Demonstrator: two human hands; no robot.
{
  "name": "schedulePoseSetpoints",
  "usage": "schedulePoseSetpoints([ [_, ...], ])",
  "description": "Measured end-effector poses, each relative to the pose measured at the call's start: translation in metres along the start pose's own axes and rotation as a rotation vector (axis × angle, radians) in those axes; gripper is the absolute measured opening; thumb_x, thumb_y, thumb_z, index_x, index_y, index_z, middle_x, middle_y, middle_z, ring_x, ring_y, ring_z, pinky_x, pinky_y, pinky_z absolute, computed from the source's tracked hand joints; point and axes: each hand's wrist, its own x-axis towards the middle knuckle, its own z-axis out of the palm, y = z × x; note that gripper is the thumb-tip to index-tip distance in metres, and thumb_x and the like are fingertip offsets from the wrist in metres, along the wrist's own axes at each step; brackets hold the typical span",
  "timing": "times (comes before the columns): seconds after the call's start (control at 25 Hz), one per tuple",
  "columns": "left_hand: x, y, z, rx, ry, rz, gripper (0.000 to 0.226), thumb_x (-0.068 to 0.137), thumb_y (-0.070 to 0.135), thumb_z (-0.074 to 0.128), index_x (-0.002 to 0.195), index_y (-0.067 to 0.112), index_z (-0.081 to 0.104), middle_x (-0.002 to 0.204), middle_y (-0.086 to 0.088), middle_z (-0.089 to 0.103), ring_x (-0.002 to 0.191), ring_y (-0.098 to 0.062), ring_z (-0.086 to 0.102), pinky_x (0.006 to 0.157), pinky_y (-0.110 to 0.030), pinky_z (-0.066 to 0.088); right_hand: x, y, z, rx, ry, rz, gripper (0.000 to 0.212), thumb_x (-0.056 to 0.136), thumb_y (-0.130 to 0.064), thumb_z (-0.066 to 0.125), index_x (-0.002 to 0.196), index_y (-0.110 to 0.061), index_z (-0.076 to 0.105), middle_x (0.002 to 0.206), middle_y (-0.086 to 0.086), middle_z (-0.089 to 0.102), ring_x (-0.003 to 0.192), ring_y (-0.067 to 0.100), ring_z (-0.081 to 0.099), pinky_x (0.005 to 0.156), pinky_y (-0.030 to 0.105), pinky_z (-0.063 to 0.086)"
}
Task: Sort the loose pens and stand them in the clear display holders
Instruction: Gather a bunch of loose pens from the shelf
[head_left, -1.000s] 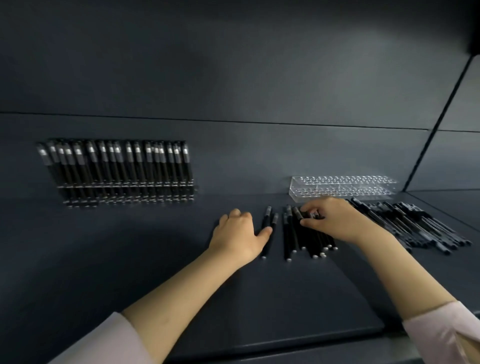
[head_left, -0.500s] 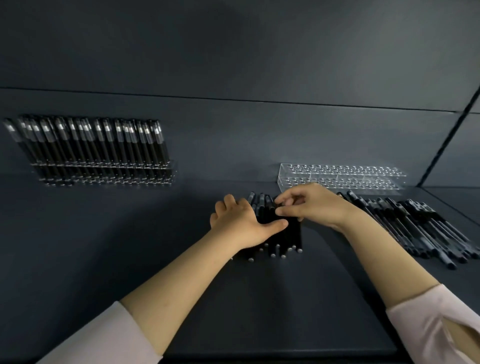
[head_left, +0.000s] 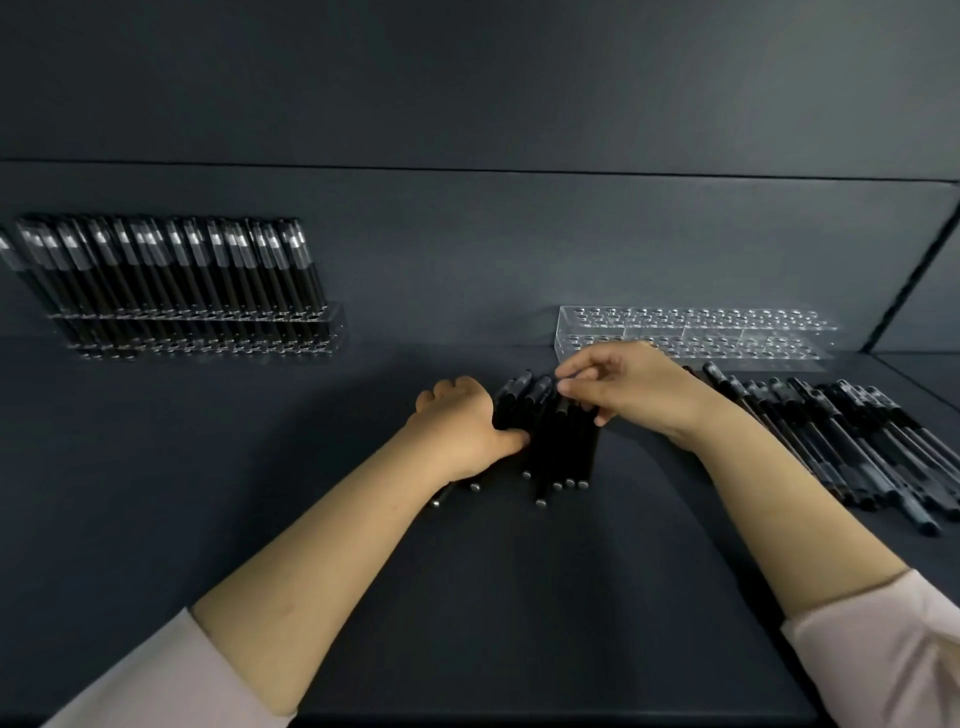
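Observation:
A bundle of black pens (head_left: 558, 447) lies on the dark shelf (head_left: 467, 597) in the middle, caps pointing away from me. My left hand (head_left: 460, 423) holds the bundle from its left side, thumb pressed across the barrels. My right hand (head_left: 636, 389) is at the cap ends, fingers curled, its thumb and forefinger pinching the pens' tops. An empty clear display holder (head_left: 696, 335) with rows of holes stands just behind my right hand. At the far left, a second clear holder (head_left: 208, 330) is filled with upright black pens.
A large pile of loose black pens (head_left: 857, 447) lies on the shelf to the right of my right forearm. The dark back panel (head_left: 467, 234) rises directly behind both holders. A panel seam runs diagonally at the far right.
The pens that lay spread side by side have been pushed together into a tight bundle. My hands have closed in on each other, the left moving right onto the pens.

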Motion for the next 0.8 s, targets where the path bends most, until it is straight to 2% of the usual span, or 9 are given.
schedulePoseSetpoints([
  [0.12,-0.003,-0.002,-0.004,0.015,-0.005,0.038,0.035,0.095,0.043,0.057,0.098,0.009,0.051,0.104,-0.008,0.055,0.089,-0.022,0.053,0.059,-0.025,0.037,-0.002,0.0,0.0,-0.003,0.005,-0.003,0.019,0.089,-0.011,0.065,0.105,-0.002,0.066,0.082,0.011,0.057,0.066,0.01,0.056,0.052,0.017,0.052],
  [0.24,-0.007,-0.003,-0.006,0.043,0.027,0.058,0.029,0.097,0.038,0.054,0.085,0.014,0.045,0.078,0.0,0.047,0.061,-0.013,0.046,0.048,-0.025,0.032,-0.004,-0.001,0.001,0.009,0.009,-0.005,0.018,0.09,-0.01,0.064,0.106,-0.002,0.066,0.084,0.012,0.056,0.066,0.011,0.056,0.052,0.016,0.051],
  [0.36,-0.004,-0.007,-0.01,0.018,0.067,0.039,0.031,0.097,0.035,0.056,0.08,0.013,0.042,0.077,-0.001,0.045,0.059,-0.013,0.046,0.047,-0.025,0.031,-0.006,-0.003,0.001,0.024,0.024,-0.003,0.019,0.091,-0.009,0.062,0.107,-0.001,0.065,0.083,0.013,0.054,0.066,0.012,0.055,0.051,0.017,0.051],
  [0.44,0.0,-0.017,-0.017,-0.082,0.043,0.007,0.035,0.093,0.037,0.062,0.083,0.01,0.043,0.081,0.001,0.046,0.067,-0.013,0.047,0.053,-0.025,0.033,-0.008,-0.006,0.004,0.048,0.032,-0.001,0.02,0.091,-0.008,0.062,0.109,0.0,0.064,0.081,0.012,0.053,0.065,0.011,0.055,0.051,0.017,0.051],
  [0.56,0.0,-0.039,-0.032,-0.451,-0.092,-0.076,0.044,0.085,0.039,0.073,0.111,0.011,0.052,0.11,-0.003,0.056,0.102,-0.02,0.054,0.083,-0.031,0.043,-0.009,-0.016,0.013,0.158,0.051,0.01,0.023,0.09,-0.009,0.063,0.111,0.0,0.064,0.081,0.007,0.058,0.066,0.011,0.056,0.056,0.017,0.054],
  [0.6,-0.002,-0.046,-0.038,-0.64,-0.159,-0.086,0.049,0.083,0.035,0.076,0.117,0.007,0.054,0.116,-0.006,0.059,0.107,-0.021,0.057,0.087,-0.033,0.046,-0.008,-0.022,0.018,0.196,0.05,0.015,0.024,0.09,-0.011,0.063,0.112,-0.001,0.064,0.082,0.007,0.06,0.067,0.01,0.057,0.057,0.017,0.054],
  [0.64,-0.003,-0.054,-0.043,-0.8,-0.221,-0.077,0.046,0.082,0.03,0.077,0.115,0.004,0.058,0.111,-0.008,0.065,0.099,-0.018,0.065,0.082,-0.032,0.052,-0.006,-0.03,0.026,0.233,0.043,0.024,0.024,0.09,-0.013,0.063,0.112,-0.002,0.064,0.084,0.007,0.061,0.069,0.011,0.058,0.058,0.017,0.055],
  [0.72,-0.007,-0.071,-0.054,-0.978,-0.285,-0.024,0.019,0.084,0.021,0.075,0.093,0.006,0.067,0.08,-0.003,0.074,0.065,-0.009,0.07,0.058,-0.023,0.055,-0.002,-0.048,0.046,0.337,0.023,0.039,0.021,0.09,-0.013,0.063,0.108,0.0,0.064,0.086,0.008,0.063,0.069,0.012,0.058,0.059,0.017,0.055],
  [0.8,-0.015,-0.09,-0.066,-1.032,-0.275,0.01,0.01,0.084,0.021,0.074,0.08,0.012,0.071,0.07,0.001,0.073,0.057,-0.007,0.067,0.051,-0.021,0.053,0.006,-0.071,0.072,0.464,0.037,0.039,0.011,0.089,-0.008,0.064,0.099,-0.003,0.063,0.081,0.008,0.063,0.064,0.011,0.059,0.057,0.016,0.055],
])
